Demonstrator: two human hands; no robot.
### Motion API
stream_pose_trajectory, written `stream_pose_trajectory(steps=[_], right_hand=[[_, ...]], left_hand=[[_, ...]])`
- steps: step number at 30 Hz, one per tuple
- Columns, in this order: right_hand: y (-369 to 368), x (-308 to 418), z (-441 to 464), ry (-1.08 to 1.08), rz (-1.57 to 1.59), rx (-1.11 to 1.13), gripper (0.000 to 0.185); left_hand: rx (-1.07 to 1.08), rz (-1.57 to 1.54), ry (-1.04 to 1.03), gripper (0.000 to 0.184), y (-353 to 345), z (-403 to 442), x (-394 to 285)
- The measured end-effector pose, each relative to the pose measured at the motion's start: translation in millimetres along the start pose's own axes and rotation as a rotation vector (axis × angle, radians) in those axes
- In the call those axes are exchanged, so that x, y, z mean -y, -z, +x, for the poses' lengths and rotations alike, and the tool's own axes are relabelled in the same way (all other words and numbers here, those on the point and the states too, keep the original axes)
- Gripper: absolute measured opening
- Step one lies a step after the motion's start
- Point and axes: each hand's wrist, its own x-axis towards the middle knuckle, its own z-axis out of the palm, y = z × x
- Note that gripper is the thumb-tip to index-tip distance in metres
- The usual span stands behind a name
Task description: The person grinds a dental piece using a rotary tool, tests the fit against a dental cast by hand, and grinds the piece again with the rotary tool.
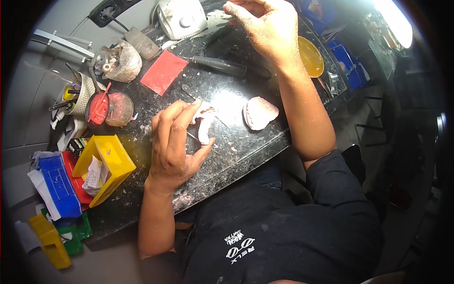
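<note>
My left hand (174, 142) holds a small pale pink and white denture piece (205, 124) between thumb and fingers, just above the dusty black tabletop. To its right, a pinkish-white dental cast (260, 113) with a row of teeth rests under the bright light. My right hand (267, 28) is raised over the far side of the bench, dusted with powder. Its thumb and fingers are drawn together at the frame's top edge, and what they hold, if anything, is hidden. Thin metal tools (223, 122) lie on the bench beside the denture piece.
A dark handpiece (220, 65) with a coiled cord lies beyond my left hand, near a red wax sheet (164, 72) and a white control box (182, 18). A yellow bowl (312, 57) is behind my right forearm. Yellow bin (124, 163) and pan of red scraps (98, 108) stand left.
</note>
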Motion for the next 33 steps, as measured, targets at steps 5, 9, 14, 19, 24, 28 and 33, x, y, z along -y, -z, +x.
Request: stream_pose_trajectory(steps=[5, 9, 14, 19, 24, 28, 33], right_hand=[[-3, -4, 0, -0.007, 0.016, -0.007, 0.015], [-5, -3, -2, -0.009, 0.019, -0.005, 0.014], [-4, 2, -3, -0.025, 0.035, 0.019, 0.014], [-3, 3, -3, 0.005, 0.009, 0.005, 0.014], [-1, 0, -1, 0.040, 0.005, -0.023, 0.015], [-6, 0, -2, 0.083, 0.042, -0.002, 0.018], [-13, -5, -6, 0.108, 0.103, 0.015, 0.022]], left_hand=[[-0.041, -0.009, -0.070, 0.075, -3, -3, 1], [-0.032, 0.016, -0.096, 0.071, -4, -5, 2], [-0.009, 0.005, -0.036, 0.073, -2, -4, 1], [0.135, 0.100, 0.044, 0.076, 4, 0, -3], [0.236, 0.123, 0.109, 0.081, 9, 5, 0], [0.233, 0.170, -0.025, 0.088, -6, 20, -13], [0.329, 0.033, -0.031, 0.087, -65, 40, -47]])
